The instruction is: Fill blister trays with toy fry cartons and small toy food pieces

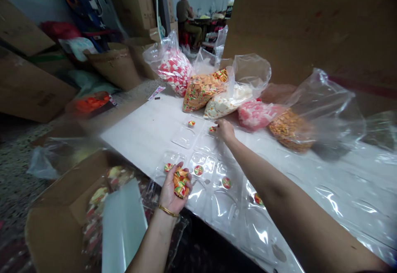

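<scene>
My left hand, palm up with its fingers curled, cups a pile of small round pieces in orange, green, red and yellow. A gold bangle circles that wrist. Farther forward, my right hand is closed, its fingertips at the edge of a similar piece over a clear plastic blister tray. Single pieces lie in other tray compartments, among them one piece and another piece. My right forearm partly covers one more piece.
Along the table's far side stand open clear bags: a red-and-white bag, an orange bag, a white bag, a pink bag and a yellow bag. An open carton stands lower left. A person sits in the background.
</scene>
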`<state>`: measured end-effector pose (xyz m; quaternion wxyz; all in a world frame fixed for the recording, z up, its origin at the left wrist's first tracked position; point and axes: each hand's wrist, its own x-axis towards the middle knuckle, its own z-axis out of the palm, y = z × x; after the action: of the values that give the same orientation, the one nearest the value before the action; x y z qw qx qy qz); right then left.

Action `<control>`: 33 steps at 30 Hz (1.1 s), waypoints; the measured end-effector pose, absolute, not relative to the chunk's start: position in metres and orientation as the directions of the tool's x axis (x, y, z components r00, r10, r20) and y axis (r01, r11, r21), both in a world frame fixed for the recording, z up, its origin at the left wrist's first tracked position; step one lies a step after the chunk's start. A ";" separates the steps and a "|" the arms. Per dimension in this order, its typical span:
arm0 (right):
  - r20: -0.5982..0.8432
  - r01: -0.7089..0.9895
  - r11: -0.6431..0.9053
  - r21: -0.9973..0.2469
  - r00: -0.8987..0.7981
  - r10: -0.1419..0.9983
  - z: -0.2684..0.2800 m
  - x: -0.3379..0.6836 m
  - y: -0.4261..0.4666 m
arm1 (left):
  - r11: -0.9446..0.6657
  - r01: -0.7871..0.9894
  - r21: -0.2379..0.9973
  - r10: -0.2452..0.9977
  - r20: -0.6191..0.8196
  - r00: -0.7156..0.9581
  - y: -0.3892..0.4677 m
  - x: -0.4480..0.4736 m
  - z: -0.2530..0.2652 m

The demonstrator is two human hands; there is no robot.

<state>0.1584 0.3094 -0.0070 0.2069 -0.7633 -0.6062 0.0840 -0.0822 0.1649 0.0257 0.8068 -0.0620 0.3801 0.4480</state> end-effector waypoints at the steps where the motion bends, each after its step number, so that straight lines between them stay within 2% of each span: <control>1: 0.135 0.913 -0.131 -0.387 0.197 0.971 -0.007 0.158 0.306 | 0.594 -0.766 0.246 0.677 -0.668 0.310 0.165 -0.082 0.027; 5: 0.075 0.965 0.123 -0.232 -0.109 0.991 -0.006 0.163 0.294 | 0.608 -0.757 0.241 0.690 -0.631 0.354 0.169 -0.078 0.032; 7: 0.085 0.961 0.168 -0.219 -0.153 0.985 -0.002 0.160 0.287 | 0.622 -0.749 0.229 0.697 -0.597 0.396 0.172 -0.076 0.032; 9: 0.166 0.916 0.208 -0.343 -0.158 0.973 0.007 0.149 0.274 | 0.637 -0.735 0.234 0.706 -0.559 0.434 0.174 -0.072 0.030; 11: 0.218 0.775 0.334 -0.537 -0.255 0.942 0.020 0.131 0.256 | 0.656 -0.710 0.254 0.710 -0.525 0.469 0.175 -0.067 0.028; 13: 0.183 0.576 0.438 -0.691 -0.446 0.876 0.032 0.113 0.236 | 0.676 -0.681 0.280 0.705 -0.515 0.488 0.174 -0.059 0.025; 15: 0.122 0.486 0.414 -0.769 -0.525 0.842 0.038 0.101 0.220 | 0.692 -0.654 0.307 0.694 -0.532 0.485 0.171 -0.051 0.024; 19: 0.012 0.457 0.237 -0.857 -0.441 0.897 0.038 0.105 0.202 | 0.725 -0.606 0.328 0.662 -0.574 0.482 0.166 -0.039 0.022; 25: -0.068 0.398 0.097 -0.912 -0.381 0.922 0.037 0.119 0.190 | 0.768 -0.522 0.371 0.631 -0.580 0.516 0.159 -0.027 0.020; 29: -0.175 0.273 -0.117 -0.955 -0.201 0.964 0.032 0.121 0.186 | 0.785 -0.470 0.405 0.617 -0.589 0.522 0.156 -0.021 0.021; 31: -0.175 0.187 -0.153 -0.971 -0.112 0.978 0.027 0.132 0.187 | 0.794 -0.467 0.389 0.605 -0.583 0.542 0.155 -0.020 0.021; 33: -0.157 0.190 -0.161 -0.968 0.035 0.987 0.019 0.154 0.192 | 0.804 -0.481 0.350 0.590 -0.570 0.572 0.153 -0.022 0.020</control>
<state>0.1538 0.1924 0.0188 0.4124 -0.5895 -0.4993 0.4828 -0.0221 0.1533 0.0204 0.8830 0.0782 0.3497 0.3033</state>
